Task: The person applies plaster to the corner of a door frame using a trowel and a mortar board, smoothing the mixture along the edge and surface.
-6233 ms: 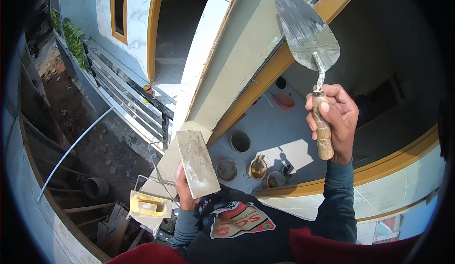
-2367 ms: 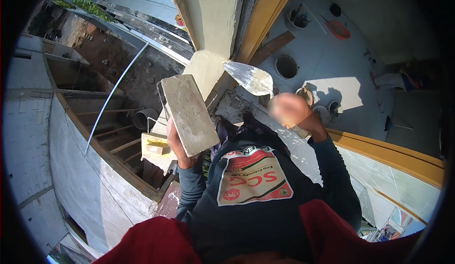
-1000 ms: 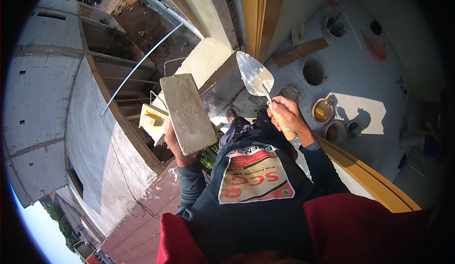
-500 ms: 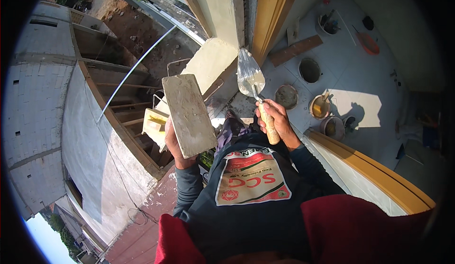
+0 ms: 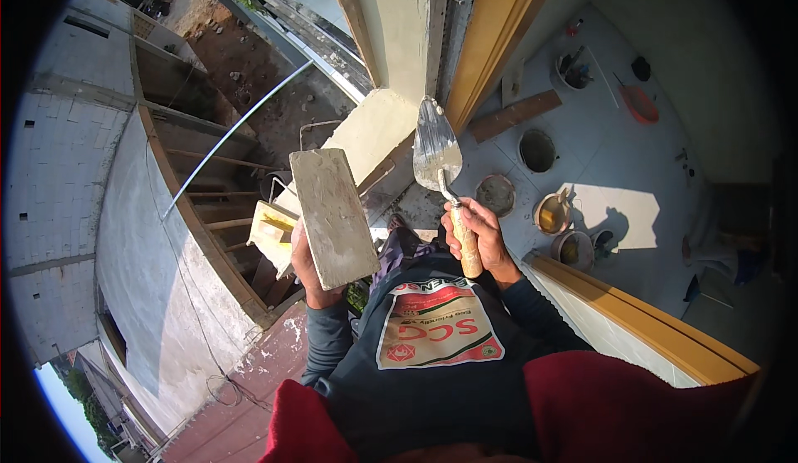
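My left hand (image 5: 306, 263) is closed on a rectangular plastering float (image 5: 332, 218), its flat face turned up and smeared with grey-beige cement. The float hides most of the fingers and any handle. My right hand (image 5: 484, 243) wraps round the wooden handle of a pointed trowel (image 5: 437, 151). The trowel's metal blade has wet-looking mortar on it and points away from me, toward the foot of the wall post. The two tools are apart, side by side in front of my body. Beyond the float lies a pale plastered ledge (image 5: 384, 122).
A yellow-stained pale object (image 5: 273, 232) lies beside my left hand. On the tiled floor at right stand several buckets (image 5: 538, 150), a plank (image 5: 515, 116) and an orange basin (image 5: 638, 104). Yellow-brown frames (image 5: 648, 322) border the opening; a drop (image 5: 241, 72) lies at left.
The whole view has shifted slightly. My right hand and the trowel sit a little closer to my body. Both hands keep their holds.
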A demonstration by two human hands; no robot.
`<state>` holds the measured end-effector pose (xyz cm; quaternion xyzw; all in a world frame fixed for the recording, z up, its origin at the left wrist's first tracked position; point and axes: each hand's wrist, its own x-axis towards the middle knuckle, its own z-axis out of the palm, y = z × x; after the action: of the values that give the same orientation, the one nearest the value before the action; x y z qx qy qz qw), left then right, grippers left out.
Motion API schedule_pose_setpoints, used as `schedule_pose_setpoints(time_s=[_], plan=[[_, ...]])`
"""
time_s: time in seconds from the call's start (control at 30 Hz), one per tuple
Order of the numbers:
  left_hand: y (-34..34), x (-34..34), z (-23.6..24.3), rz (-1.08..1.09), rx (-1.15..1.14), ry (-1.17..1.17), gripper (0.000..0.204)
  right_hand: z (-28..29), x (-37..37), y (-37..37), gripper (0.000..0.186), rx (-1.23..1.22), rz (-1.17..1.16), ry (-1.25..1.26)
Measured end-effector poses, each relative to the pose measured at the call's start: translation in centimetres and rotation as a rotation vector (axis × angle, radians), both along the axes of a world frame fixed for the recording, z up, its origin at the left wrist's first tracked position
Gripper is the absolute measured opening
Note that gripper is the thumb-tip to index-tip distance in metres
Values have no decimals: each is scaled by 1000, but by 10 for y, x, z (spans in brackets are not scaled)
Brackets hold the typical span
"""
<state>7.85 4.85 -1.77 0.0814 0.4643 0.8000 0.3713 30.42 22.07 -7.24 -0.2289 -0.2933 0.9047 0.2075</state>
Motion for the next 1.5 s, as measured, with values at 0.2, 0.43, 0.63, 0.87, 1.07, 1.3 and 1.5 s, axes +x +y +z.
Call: schedule_pose_setpoints(time_s=[0.2, 0.43, 0.63, 0.87, 1.07, 1.3, 1.5], plan=[[2, 1, 1, -41, 9, 94, 39, 29, 1, 12, 26, 456, 24, -120], [14, 8, 11, -82, -1, 94, 42, 50, -23, 22, 28, 937, -77, -306], [18, 4, 9, -88, 48, -118, 50, 119, -51, 28, 25, 855, -177, -293], [23, -2, 16, -162, 124, -165, 52, 180, -53, 17, 27, 941, -366, -299], [29, -3, 15, -177, 84, -127, 53, 123, -49, 39, 28, 773, -33, -619], [28, -11, 11, -242, 108, -188, 52, 197, -51, 15, 30, 1073, -373, -585], [27, -15, 7, -272, 145, -192, 51, 210, -43, 9, 30, 806, -398, -473]])
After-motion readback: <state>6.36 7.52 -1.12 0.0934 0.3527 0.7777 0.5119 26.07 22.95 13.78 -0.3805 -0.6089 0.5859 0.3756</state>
